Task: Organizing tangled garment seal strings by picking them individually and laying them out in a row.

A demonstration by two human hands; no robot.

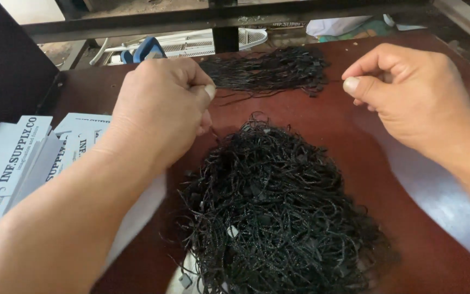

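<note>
Above the big heap of black strings (273,218), the left hand (161,106) pinches one string while the right hand (409,92) hovers with thumb and forefinger closed, its hold unclear.

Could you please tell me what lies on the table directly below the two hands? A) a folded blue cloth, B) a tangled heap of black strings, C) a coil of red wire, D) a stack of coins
B: a loose, tangled heap of black strings lies on the reddish-brown table, just below the left hand and the right hand.
</note>
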